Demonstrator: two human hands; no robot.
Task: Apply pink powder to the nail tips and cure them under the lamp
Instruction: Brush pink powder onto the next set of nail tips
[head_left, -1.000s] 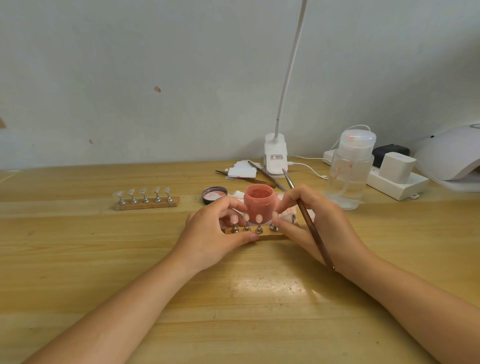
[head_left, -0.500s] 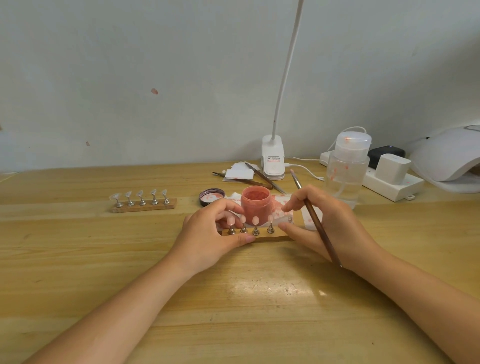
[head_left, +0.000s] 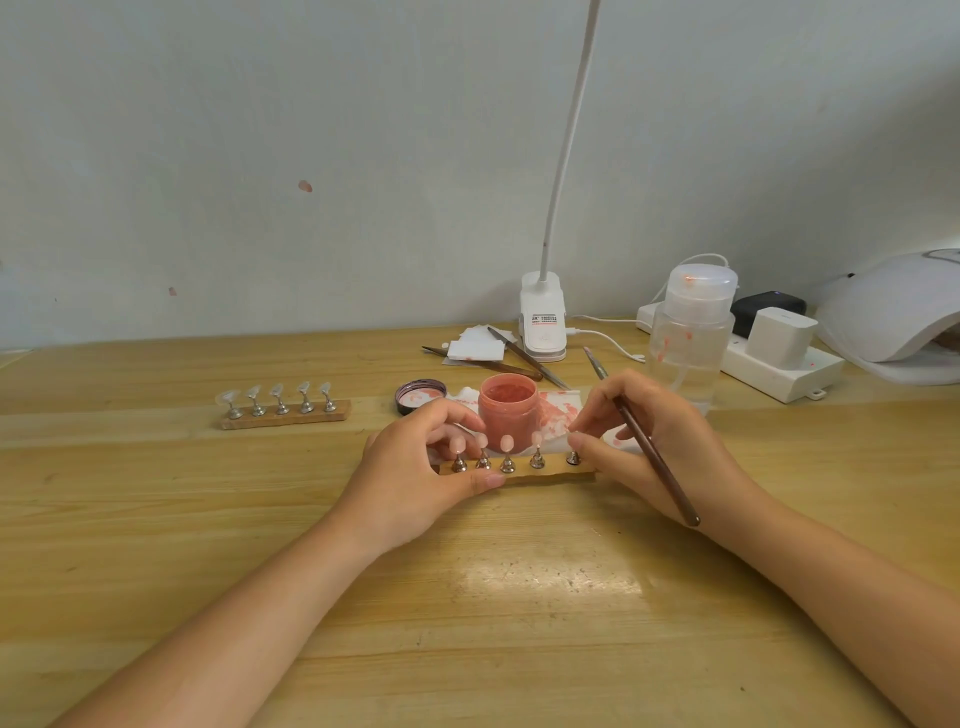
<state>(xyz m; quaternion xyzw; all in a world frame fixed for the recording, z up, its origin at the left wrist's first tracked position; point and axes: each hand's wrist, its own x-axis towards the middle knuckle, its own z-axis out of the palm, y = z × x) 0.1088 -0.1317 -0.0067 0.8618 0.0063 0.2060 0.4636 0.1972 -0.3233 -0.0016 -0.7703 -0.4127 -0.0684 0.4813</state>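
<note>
Plainly, from the head view, the working strip (head_left: 524, 474) lies on the wooden table (head_left: 519, 597) between the two hands, just in front of the open jar of pink powder (head_left: 507, 410). It carries small metal stands topped with pale nail tips (head_left: 506, 442); these look feather-light, thin and easily knocked off their posts, so I would judge the wooden base the safest place to take hold, not the tips themselves. The jar is small and light too, and with no lid it would spill at a nudge.

The left hand (head_left: 415, 478) is curled round the strip's left end, thumb along the near edge and fingers over the far side, steadying it. The right hand (head_left: 654, 441) is closed on a brown-handled brush (head_left: 652, 452), its bristle end pointing away toward the wall, while its thumb and forefinger pinch something at the rightmost stand (head_left: 572, 457); whether that is a tip is too small to tell.

A second strip (head_left: 284, 418) with clear tips sits well apart to the left. The white curing lamp (head_left: 893, 317) stands at the far right edge.
</note>
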